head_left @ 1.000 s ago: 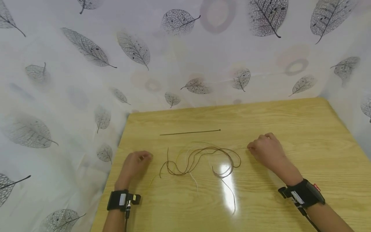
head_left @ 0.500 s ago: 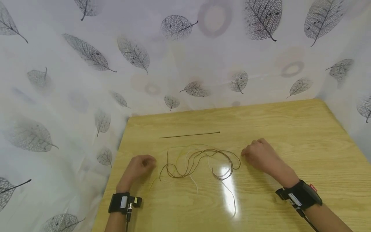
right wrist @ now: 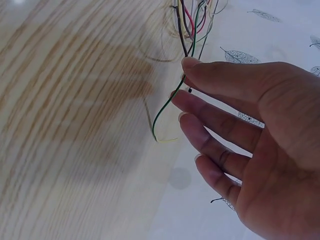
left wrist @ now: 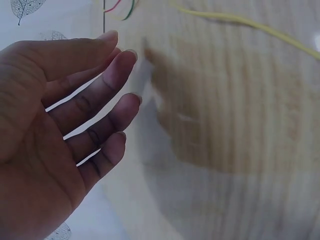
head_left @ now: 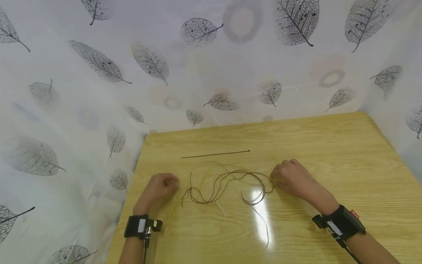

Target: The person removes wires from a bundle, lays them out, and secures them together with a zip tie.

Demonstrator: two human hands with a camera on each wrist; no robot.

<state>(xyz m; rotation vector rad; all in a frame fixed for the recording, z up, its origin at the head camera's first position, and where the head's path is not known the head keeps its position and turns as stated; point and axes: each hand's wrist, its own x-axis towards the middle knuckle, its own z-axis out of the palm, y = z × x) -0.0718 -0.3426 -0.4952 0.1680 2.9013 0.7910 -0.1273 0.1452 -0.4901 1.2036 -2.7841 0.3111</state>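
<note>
In the head view, several thin wires in a loose, looping tangle lie on the wood-grain table between the hands. The right hand, at the tangle's right end, pinches a green wire between thumb and index finger; its free end curves down to a pale yellow tip in the right wrist view. To the left of the tangle, the left hand hovers with relaxed, bent fingers and nothing visible between them. A yellow wire passes beyond its fingertips in the left wrist view.
A thin black strip with a small head, like a cable tie, lies behind the wires. Leaf-patterned white sheeting stands along the table's back and sides. Each forearm wears a black wrist strap with a camera and cable.
The right hand has moved left toward the tangle, bringing the thin wire with it so that it now bows over the other wires. The left hand has shifted slightly right.
</note>
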